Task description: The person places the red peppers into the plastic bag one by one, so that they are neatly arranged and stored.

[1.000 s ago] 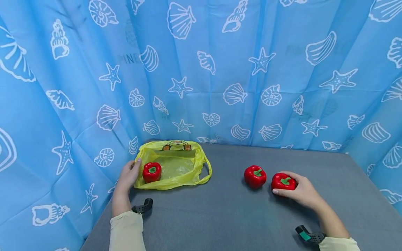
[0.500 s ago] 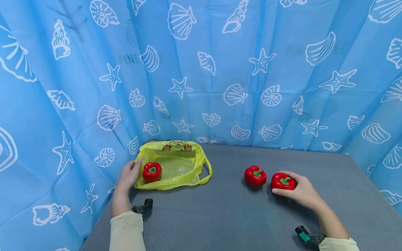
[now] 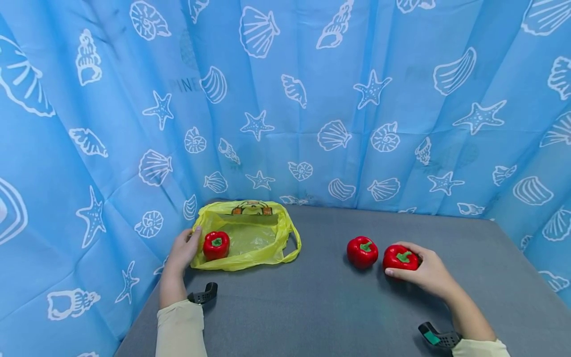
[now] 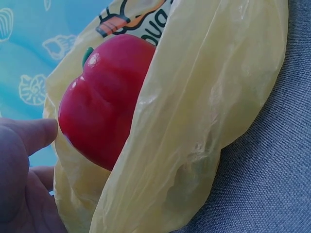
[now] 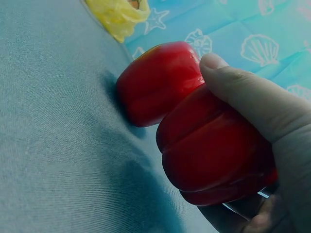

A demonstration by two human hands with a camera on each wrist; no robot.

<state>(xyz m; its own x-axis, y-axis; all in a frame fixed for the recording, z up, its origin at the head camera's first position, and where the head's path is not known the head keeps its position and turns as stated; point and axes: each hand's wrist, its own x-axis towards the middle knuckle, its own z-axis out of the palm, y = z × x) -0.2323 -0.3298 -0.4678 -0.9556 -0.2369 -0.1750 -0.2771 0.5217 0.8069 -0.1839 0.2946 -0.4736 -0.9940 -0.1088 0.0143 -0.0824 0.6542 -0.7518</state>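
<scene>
My right hand (image 3: 431,272) grips a red bell pepper (image 3: 398,259) with a green stem, thumb on its near side and fingers round the far side. Whether this pepper touches the grey table or hangs just above it, I cannot tell. Close to its left lies a second red bell pepper (image 3: 362,252), also visible behind the held one in the right wrist view (image 5: 158,82). On the left, my left hand (image 3: 184,250) pinches the left rim of an open yellow plastic bag (image 3: 250,261). Inside that bag sits another red bell pepper (image 3: 216,245); the bag's front fold partly covers it in the left wrist view.
Grey cloth covers the table (image 3: 308,307). A blue curtain (image 3: 285,114) with white shells and starfish hangs behind and along both sides, close to the bag. The bag's handle loop (image 3: 293,248) points right, toward the middle of the table.
My right hand and its bell pepper have shifted very slightly left, nearer the loose pepper. The left hand, the bag and the other peppers stay in place.
</scene>
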